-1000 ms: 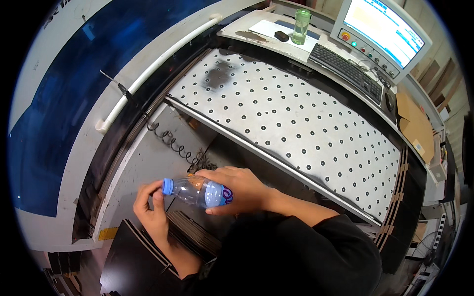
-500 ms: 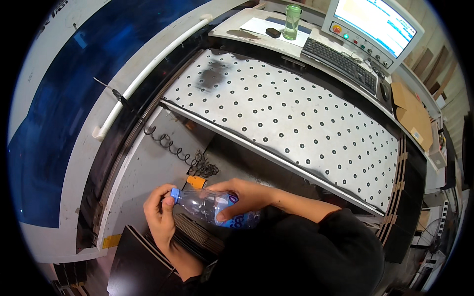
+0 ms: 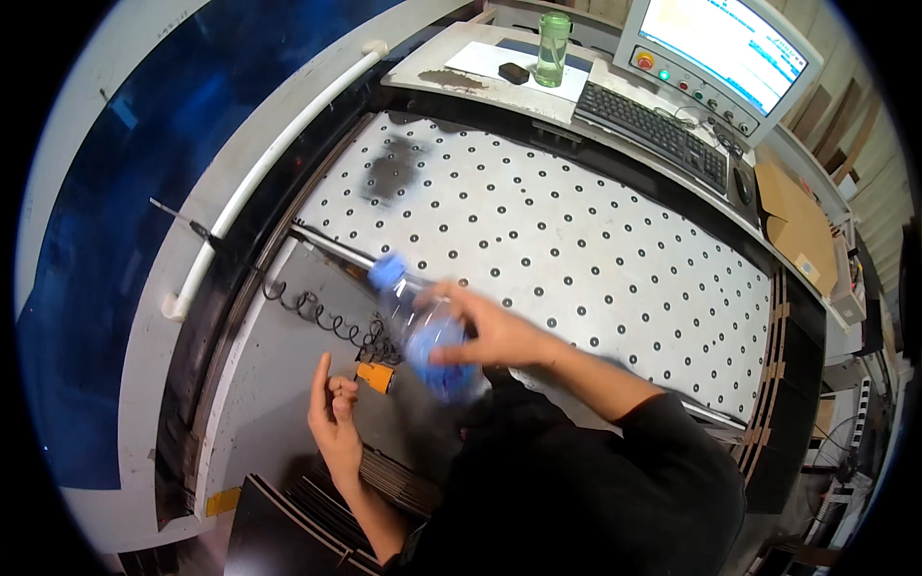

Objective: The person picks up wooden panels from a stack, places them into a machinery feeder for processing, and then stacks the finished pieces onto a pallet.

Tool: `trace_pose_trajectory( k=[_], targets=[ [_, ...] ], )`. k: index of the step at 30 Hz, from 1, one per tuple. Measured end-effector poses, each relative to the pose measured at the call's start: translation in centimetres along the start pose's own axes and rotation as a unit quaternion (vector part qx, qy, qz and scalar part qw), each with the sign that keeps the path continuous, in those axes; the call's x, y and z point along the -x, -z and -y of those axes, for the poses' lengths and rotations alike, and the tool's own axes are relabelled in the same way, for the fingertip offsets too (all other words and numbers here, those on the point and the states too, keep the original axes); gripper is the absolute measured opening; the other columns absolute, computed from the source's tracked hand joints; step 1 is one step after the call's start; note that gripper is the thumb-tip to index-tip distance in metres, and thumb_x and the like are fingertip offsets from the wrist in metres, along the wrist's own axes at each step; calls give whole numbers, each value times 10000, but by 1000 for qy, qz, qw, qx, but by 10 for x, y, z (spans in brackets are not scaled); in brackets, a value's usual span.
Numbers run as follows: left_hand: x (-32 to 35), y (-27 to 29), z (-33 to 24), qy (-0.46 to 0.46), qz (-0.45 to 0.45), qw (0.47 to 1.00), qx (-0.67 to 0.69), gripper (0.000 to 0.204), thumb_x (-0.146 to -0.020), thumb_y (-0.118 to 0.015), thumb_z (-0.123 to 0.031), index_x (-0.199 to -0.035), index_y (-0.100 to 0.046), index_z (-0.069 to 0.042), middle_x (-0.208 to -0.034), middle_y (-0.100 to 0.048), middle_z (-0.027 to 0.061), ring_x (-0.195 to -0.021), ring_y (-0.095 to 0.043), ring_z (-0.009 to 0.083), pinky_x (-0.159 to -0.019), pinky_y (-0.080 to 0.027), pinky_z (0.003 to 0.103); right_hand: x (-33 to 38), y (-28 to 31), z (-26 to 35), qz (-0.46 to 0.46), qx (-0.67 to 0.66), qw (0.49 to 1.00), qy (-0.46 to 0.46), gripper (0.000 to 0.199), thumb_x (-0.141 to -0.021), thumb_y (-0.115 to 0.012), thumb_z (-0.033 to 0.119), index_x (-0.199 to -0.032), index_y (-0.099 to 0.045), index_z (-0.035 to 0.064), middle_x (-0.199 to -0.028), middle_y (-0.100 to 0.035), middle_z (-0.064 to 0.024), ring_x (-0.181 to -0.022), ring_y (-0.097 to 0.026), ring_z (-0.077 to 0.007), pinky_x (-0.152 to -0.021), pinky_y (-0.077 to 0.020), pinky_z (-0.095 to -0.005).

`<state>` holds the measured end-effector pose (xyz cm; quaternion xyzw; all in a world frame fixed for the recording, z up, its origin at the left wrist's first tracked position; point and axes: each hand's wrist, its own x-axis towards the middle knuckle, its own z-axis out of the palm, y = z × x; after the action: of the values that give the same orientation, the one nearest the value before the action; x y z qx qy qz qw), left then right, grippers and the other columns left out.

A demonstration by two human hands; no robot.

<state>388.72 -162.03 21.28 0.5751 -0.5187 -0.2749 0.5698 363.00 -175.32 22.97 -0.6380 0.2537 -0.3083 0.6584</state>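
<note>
A clear plastic bottle [image 3: 429,331] with a blue cap and blue label is gripped in my right hand [image 3: 480,326], fingers and thumb wrapped round its body. The bottle is blurred by motion and tilts with its cap toward the far left, by the near edge of the dotted white table [image 3: 538,245]. My left hand [image 3: 334,418] is apart from the bottle, lower left, holding nothing visible. Its index finger points up while the other fingers curl. An orange block [image 3: 376,377] on a coiled black cable [image 3: 327,315] hangs between the hands.
Beyond the table a ledge carries a green bottle [image 3: 552,50], a small dark box [image 3: 514,73], a keyboard [image 3: 653,134], a mouse [image 3: 743,184] and a monitor [image 3: 720,53]. Cardboard [image 3: 795,226] lies at right. A white rail [image 3: 274,178] runs along the left machine. Dark stacked sheets [image 3: 279,528] stand below.
My left hand has let go of the bottle cap and dropped away. The right hand has lifted the bottle up and away from me, its cap still on.
</note>
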Motion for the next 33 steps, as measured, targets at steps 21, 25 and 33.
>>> trace_pose_trajectory(
  k=[21,25,33],
  targets=[
    [-111,-81,30,172,114,957,-205,416,-981,-678,-219,-1327,-639,9,-932,-642,65,-826,-586,142,-708,-488,279,-133,601,10,-617,508,601,7,910,-769,-778,581,-1407,-463,13,-1259,-657,-270,-1151,-655,-422,-962,-516,-480],
    [-120,-93,25,208,129,941,-235,421,-974,-684,-216,-1330,-638,4,-920,-655,75,-827,-605,149,-731,-500,284,-132,604,4,-619,494,609,-51,939,-759,-761,628,-1422,-456,37,-1256,-661,-262,-1136,-663,-420,-943,-524,-485],
    [-133,-109,26,195,154,936,-248,411,-972,-680,-208,-1326,-643,-2,-927,-672,81,-826,-622,160,-715,-501,291,-116,604,0,-596,479,643,-43,1013,-730,-758,697,-1424,-425,39,-1170,-687,-271,-1106,-680,-401,-927,-526,-471]
  ],
)
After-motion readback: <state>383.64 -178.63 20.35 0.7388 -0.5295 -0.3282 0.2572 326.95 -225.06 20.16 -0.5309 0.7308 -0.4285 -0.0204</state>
